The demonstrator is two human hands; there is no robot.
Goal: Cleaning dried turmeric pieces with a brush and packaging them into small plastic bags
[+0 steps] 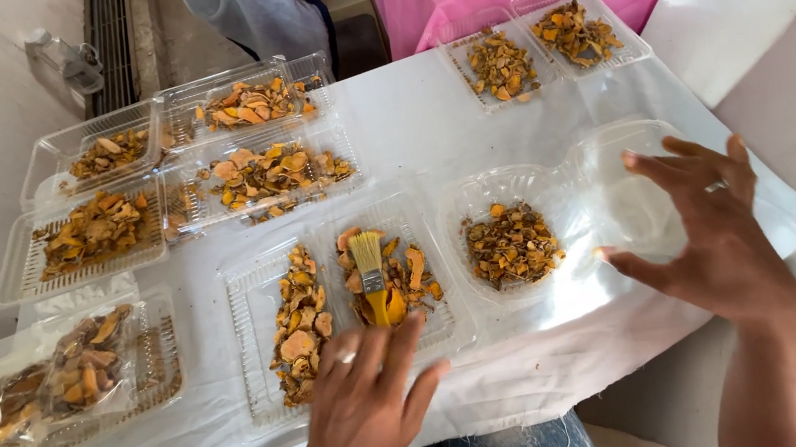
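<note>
Now L hand (pixel 364 407) on brush (pixel 371 278), maybe gripping

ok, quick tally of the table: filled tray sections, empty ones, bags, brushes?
Clear tray sections with orange-yellow dried pieces: 9
Empty clear section: 1
Clear bag of dried pieces: 1
Tray section under the bag: 1
Yellow-handled brush: 1
Total: 13
</note>
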